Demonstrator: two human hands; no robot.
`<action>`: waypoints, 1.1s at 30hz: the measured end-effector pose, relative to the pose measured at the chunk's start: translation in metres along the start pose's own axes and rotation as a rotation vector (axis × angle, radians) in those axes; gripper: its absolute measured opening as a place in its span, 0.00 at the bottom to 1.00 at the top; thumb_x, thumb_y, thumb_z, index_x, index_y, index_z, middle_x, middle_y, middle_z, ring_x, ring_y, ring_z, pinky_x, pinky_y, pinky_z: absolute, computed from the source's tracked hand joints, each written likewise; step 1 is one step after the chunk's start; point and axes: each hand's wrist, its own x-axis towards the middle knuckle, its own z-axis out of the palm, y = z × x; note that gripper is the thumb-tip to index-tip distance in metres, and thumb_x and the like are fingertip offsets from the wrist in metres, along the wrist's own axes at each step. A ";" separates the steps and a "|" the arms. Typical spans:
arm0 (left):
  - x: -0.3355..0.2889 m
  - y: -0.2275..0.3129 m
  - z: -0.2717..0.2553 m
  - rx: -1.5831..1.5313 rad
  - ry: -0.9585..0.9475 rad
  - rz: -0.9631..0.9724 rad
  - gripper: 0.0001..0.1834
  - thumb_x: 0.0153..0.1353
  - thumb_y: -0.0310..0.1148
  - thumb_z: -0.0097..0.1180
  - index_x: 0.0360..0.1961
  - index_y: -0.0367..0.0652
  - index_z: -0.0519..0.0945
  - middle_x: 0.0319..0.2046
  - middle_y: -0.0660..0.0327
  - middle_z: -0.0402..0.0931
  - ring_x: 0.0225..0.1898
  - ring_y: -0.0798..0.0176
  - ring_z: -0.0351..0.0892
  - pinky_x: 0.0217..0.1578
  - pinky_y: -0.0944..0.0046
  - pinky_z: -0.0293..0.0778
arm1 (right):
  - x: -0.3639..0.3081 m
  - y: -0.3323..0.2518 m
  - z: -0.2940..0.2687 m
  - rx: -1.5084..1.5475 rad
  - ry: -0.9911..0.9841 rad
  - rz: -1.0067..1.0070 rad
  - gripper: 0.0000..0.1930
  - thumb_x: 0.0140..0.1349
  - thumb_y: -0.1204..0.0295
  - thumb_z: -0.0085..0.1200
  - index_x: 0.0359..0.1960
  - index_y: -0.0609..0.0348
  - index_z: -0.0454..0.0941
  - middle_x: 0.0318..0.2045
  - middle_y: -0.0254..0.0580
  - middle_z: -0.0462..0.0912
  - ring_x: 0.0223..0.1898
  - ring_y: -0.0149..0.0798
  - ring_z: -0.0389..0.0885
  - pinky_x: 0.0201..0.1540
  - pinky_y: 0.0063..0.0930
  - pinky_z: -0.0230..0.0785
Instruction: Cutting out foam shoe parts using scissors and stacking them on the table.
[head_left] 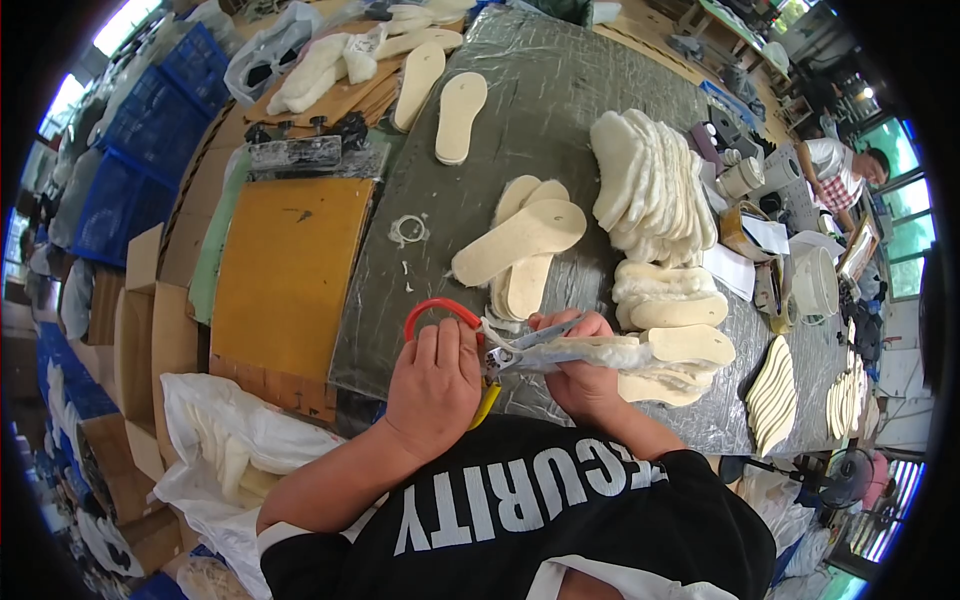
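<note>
My left hand point(432, 378) is closed on a pair of scissors point(498, 358) with one red and one yellow handle loop. Their blades are spread and point right, along the edge of a cream fleece insole point(600, 350). That insole is gripped in my right hand point(585, 388), seen nearly edge-on, with fingers behind and below it. Just beyond my hands lies a loose pile of flat cream insoles point(520, 242). To the right of it stands a tall stack of fluffy insoles point(650, 185), and a lower stack point(672, 312) sits nearer my right hand.
A dark plastic-covered table point(390, 300) spreads under the work. On the left are an orange-brown board point(285, 280), a cardboard box point(140, 350) and a white plastic bag point(235, 470) with insoles. Tape rolls and containers point(745, 180) crowd the right side. Another person point(835, 170) sits farther right.
</note>
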 end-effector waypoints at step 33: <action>0.000 -0.003 0.002 -0.147 0.015 -0.048 0.07 0.56 0.26 0.48 0.33 0.33 0.72 0.30 0.58 0.67 0.32 0.60 0.67 0.32 0.64 0.69 | 0.000 0.005 -0.001 0.052 -0.050 0.121 0.14 0.47 0.78 0.63 0.27 0.50 0.68 0.30 0.33 0.73 0.37 0.37 0.71 0.56 0.42 0.57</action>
